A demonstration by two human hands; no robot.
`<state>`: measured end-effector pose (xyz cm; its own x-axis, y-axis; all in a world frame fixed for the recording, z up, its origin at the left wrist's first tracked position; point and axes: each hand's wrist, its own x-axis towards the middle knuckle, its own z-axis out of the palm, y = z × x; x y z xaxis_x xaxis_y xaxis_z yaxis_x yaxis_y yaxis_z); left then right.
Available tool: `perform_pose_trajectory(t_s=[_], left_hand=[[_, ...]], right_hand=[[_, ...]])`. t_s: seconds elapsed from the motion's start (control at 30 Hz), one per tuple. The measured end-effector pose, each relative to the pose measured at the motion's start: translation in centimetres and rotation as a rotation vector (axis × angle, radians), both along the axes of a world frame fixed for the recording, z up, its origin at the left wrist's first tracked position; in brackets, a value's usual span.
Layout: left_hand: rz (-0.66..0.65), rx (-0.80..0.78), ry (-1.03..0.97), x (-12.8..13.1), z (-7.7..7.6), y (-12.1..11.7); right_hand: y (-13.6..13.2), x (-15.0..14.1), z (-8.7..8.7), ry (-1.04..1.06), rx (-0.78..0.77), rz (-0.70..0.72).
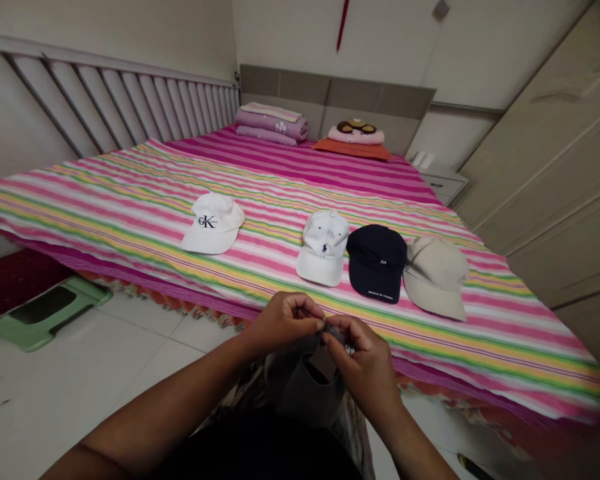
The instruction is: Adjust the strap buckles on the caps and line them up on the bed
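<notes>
My left hand (285,321) and my right hand (363,360) are both closed in a pinch on the back strap of a grey cap (305,387), which hangs below them in front of the bed's edge. On the striped bed sheet (130,193) lie other caps. A white cap with black letters (214,223) sits to the left. A white cap with a small logo (324,248), a navy cap (377,262) and a beige cap (437,275) lie side by side just beyond my hands.
Folded purple bedding (271,123) and a pink pillow on an orange one (355,139) lie at the headboard. A green footstool (45,313) stands on the white tiled floor at left. A nightstand (443,181) and wardrobe doors (555,173) are on the right.
</notes>
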<state>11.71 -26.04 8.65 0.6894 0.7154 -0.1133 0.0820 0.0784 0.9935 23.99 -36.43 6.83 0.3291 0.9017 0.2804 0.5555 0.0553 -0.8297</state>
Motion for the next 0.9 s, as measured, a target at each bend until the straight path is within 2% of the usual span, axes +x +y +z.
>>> perform_pose_trajectory(t_s=[0.13, 0.23, 0.33, 0.47, 0.53, 0.6, 0.7, 0.8, 0.9], left_hand=[[-0.070, -0.062, -0.046, -0.2, -0.6, 0.3], [-0.077, -0.028, -0.041, -0.3, -0.9, 0.2], [-0.109, -0.020, -0.035, -0.2, -1.1, 0.5], [-0.060, -0.019, -0.106, -0.3, -1.9, 2.3], [-0.156, -0.043, -0.138, -0.5, -2.8, 3.5], [-0.334, -0.107, -0.125, -0.8, -3.8, 4.3], [-0.515, -0.301, -0.052, -1.1, -5.6, 4.9], [-0.462, -0.508, -0.174, -1.0, -6.8, 5.0], [-0.266, -0.607, -0.420, -0.6, -6.7, 5.2]], right_hand=[[0.4, 0.2, -0.5, 0.278, -0.089, 0.011], [0.8, 0.5, -0.2, 0.530, -0.189, 0.096], [1.2, 0.9, 0.3, 0.584, -0.285, 0.183], [1.6, 1.6, 0.6, 0.758, -0.296, 0.159], [1.9, 1.8, 0.7, 0.866, -0.286, 0.145], [2.2, 2.0, 0.7, 0.947, -0.267, 0.138], [2.7, 2.5, 0.9, 1.054, -0.240, 0.170], [2.8, 3.5, 0.7, 1.095, -0.240, 0.241], [2.5, 4.4, -0.6, 1.059, -0.300, 0.377]])
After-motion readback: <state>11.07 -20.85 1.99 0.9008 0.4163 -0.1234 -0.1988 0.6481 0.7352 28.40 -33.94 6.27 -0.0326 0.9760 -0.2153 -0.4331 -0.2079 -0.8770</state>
